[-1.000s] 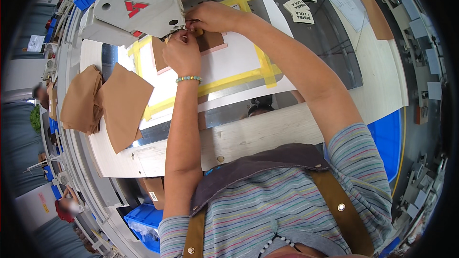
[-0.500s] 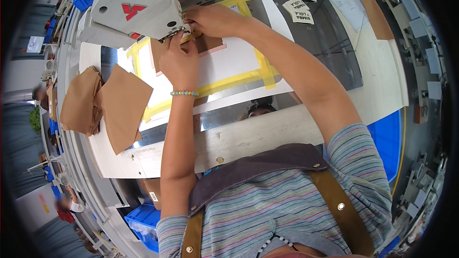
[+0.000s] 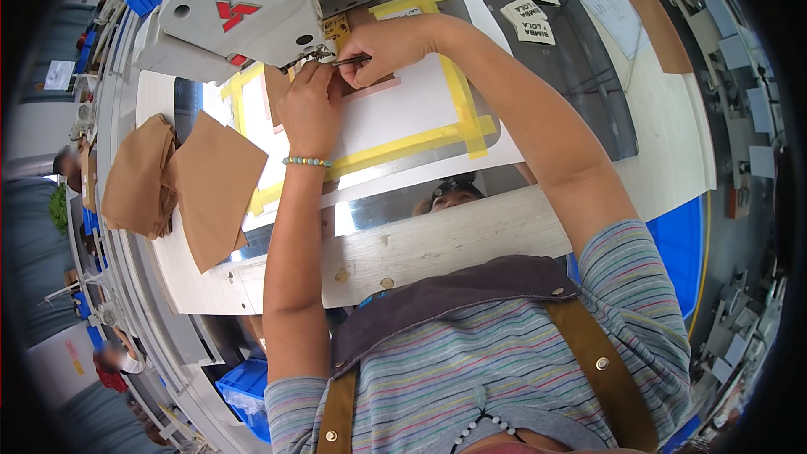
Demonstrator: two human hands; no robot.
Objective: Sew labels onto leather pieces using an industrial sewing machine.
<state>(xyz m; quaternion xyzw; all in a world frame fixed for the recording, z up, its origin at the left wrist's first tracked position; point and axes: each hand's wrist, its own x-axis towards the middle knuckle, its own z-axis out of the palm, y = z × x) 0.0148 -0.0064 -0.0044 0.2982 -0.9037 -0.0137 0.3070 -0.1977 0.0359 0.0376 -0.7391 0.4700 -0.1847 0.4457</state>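
Observation:
A white sewing machine (image 3: 252, 21) with a red mark stands over the work at the upper left. By its needle area my left hand (image 3: 309, 109) is closed in a pinch; what its fingertips hold, if anything, is hidden. My right hand (image 3: 393, 44) is curled round a slim, dark, pointed metal tool (image 3: 353, 60), its tip pointing left toward the left fingertips. Whether it is tweezers or snips I cannot tell. Under both hands lies a brown piece (image 3: 276, 91) with pink edging, partly covered by them, on a white sheet (image 3: 370, 122) framed with yellow tape (image 3: 403, 141).
Brown cut pieces (image 3: 139, 176) lie stacked at the left, with another brown piece (image 3: 217, 193) beside them. Several printed labels (image 3: 530, 21), a paper drawing (image 3: 605, 13) and a brown panel (image 3: 660, 32) are at the upper right. Blue bins (image 3: 677, 248) stand below the table.
My right hand has drawn slightly back from the needle area and turned, and the dark tool now shows in it. My left hand has shifted a little down and to the left.

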